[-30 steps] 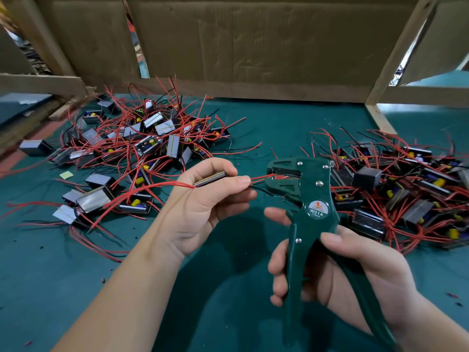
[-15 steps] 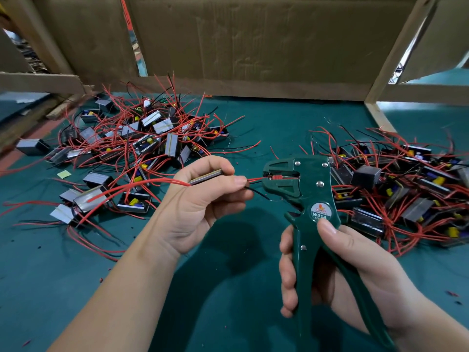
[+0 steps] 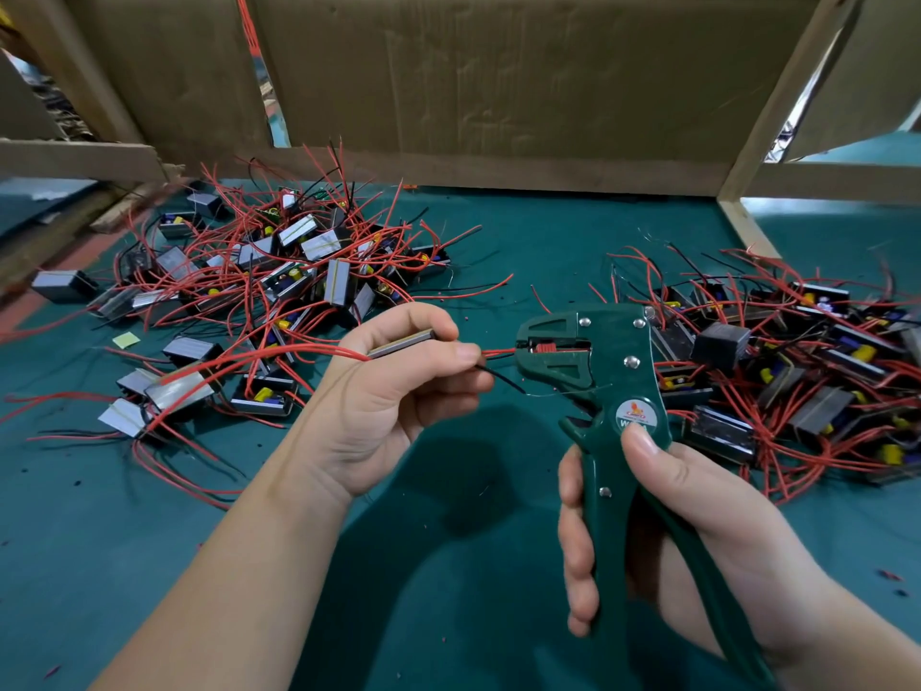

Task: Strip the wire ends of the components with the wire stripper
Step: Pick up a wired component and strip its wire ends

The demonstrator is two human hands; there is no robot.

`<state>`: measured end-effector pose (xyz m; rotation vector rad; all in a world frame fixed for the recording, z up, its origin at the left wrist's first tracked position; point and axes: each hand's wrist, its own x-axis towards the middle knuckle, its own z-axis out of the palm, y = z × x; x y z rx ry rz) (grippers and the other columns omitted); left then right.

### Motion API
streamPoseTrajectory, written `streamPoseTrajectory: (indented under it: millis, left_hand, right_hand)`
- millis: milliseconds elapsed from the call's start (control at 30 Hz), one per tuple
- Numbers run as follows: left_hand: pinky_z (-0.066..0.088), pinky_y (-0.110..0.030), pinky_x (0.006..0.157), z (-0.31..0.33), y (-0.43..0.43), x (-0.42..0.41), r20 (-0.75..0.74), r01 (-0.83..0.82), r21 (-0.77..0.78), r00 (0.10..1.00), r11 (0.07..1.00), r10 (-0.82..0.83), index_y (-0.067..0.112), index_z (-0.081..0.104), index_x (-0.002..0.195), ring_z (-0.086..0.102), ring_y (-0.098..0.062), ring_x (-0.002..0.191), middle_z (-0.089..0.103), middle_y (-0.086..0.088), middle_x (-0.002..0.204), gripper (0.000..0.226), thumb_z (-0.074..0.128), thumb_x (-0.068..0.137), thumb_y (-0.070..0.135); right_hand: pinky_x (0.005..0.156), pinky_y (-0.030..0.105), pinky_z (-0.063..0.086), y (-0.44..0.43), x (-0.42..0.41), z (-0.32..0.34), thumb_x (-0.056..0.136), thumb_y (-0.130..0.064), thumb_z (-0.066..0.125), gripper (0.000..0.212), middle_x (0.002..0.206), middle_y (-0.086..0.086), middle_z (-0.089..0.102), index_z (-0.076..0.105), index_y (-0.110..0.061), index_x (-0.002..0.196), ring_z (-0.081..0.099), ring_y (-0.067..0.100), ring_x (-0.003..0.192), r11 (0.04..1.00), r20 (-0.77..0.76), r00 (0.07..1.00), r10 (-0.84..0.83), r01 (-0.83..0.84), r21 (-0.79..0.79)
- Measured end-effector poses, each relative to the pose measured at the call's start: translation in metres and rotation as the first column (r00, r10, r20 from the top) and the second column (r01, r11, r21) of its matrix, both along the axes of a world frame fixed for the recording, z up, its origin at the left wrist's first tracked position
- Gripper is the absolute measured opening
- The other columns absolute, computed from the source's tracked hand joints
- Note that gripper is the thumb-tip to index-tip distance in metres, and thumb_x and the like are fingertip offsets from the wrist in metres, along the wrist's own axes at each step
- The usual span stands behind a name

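Left pile (image 3: 279, 291) of components sits past my left fingers, right pile (image 3: 807, 371) beyond my right ones. My right hand (image 3: 697, 531) grips the green wire stripper (image 3: 598, 361). My left hand (image 3: 388, 406) pinches one component (image 3: 401, 343), its red wire (image 3: 498, 351) running from my fingertips into the stripper's head.

A green counter (image 3: 573, 251) ends at a cardboard wall (image 3: 498, 82) framed by wooden battens (image 3: 778, 107). A yellow paper scrap (image 3: 125, 339) lies on its left side.

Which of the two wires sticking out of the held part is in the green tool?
The red wire: it runs straight into the head of the wire stripper, while the black wire droops below it, outside.
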<state>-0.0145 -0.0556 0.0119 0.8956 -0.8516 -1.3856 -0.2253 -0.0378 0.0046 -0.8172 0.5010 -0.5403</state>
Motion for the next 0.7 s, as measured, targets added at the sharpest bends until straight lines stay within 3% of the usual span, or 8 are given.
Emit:
streamPoseTrajectory:
  millis: [133, 200, 267, 400, 567, 700]
  left_hand:
    - [0.052, -0.018, 0.045, -0.001, -0.001, 0.001, 0.017, 0.019, 0.003, 1.000, 1.000, -0.019, 0.024, 0.068, 0.058, 0.069, -0.013, 0.053, 0.067, -0.003, 0.060, 0.022, 0.067, 0.062, 0.002]
    - [0.053, -0.019, 0.046, -0.003, -0.001, -0.002, 0.071, 0.036, 0.006, 0.997, 0.999, -0.037, 0.023, 0.067, 0.060, 0.070, -0.014, 0.055, 0.066, -0.002, 0.060, 0.028, 0.075, 0.057, -0.004]
    - [0.053, -0.019, 0.048, -0.005, 0.000, -0.006, 0.085, 0.044, 0.012, 0.995, 0.999, -0.045, 0.022, 0.066, 0.061, 0.070, -0.015, 0.056, 0.065, -0.001, 0.060, 0.021, 0.075, 0.056, 0.004]
    - [0.053, -0.020, 0.048, -0.005, -0.001, -0.007, 0.015, -0.009, 0.016, 1.000, 1.000, 0.009, 0.020, 0.066, 0.063, 0.070, -0.015, 0.057, 0.067, -0.004, 0.063, 0.024, 0.077, 0.059, -0.001]
    - [0.053, -0.018, 0.047, -0.002, -0.002, -0.006, -0.092, -0.082, 0.000, 0.992, 0.997, 0.082, 0.020, 0.069, 0.060, 0.070, -0.012, 0.058, 0.069, -0.003, 0.063, 0.012, 0.068, 0.059, 0.008]
    - [0.053, -0.018, 0.049, 0.000, -0.001, -0.008, -0.113, -0.128, -0.013, 0.986, 0.992, 0.125, 0.021, 0.070, 0.059, 0.071, -0.013, 0.058, 0.070, -0.003, 0.063, 0.012, 0.070, 0.055, 0.009]
  right_hand:
    - [0.046, 0.035, 0.047, 0.006, 0.004, 0.000, 0.053, -0.063, 0.080, 0.062, 0.057, 0.018, 0.052, 0.061, -0.007, 0.075, 0.051, 0.027, 0.041, 0.987, -0.087, 0.988, -0.130, 0.138, 0.084]
    - [0.043, 0.031, 0.044, 0.007, 0.007, -0.003, 0.052, -0.068, 0.076, 0.063, 0.054, 0.016, 0.049, 0.059, -0.010, 0.070, 0.047, 0.025, 0.038, 0.977, -0.125, 0.972, -0.201, 0.207, 0.041]
    - [0.045, 0.035, 0.048, 0.006, 0.013, -0.006, 0.050, -0.065, 0.079, 0.062, 0.059, 0.018, 0.053, 0.063, -0.010, 0.072, 0.053, 0.028, 0.043, 0.965, -0.066, 0.964, -0.259, 0.261, 0.037]
    - [0.062, 0.050, 0.056, -0.003, 0.015, -0.008, 0.044, -0.044, 0.088, 0.058, 0.075, 0.025, 0.062, 0.069, -0.004, 0.082, 0.064, 0.036, 0.064, 0.926, 0.149, 0.918, -0.368, 0.347, 0.150]
    - [0.065, 0.051, 0.055, -0.002, 0.008, -0.010, 0.043, -0.032, 0.088, 0.059, 0.079, 0.029, 0.061, 0.068, 0.002, 0.088, 0.064, 0.039, 0.067, 0.956, 0.157, 0.961, -0.229, 0.192, 0.220]
    - [0.064, 0.051, 0.055, 0.003, 0.011, -0.006, 0.044, -0.025, 0.087, 0.057, 0.078, 0.032, 0.059, 0.067, 0.003, 0.089, 0.063, 0.041, 0.066, 0.982, 0.168, 0.980, -0.104, 0.074, 0.176]
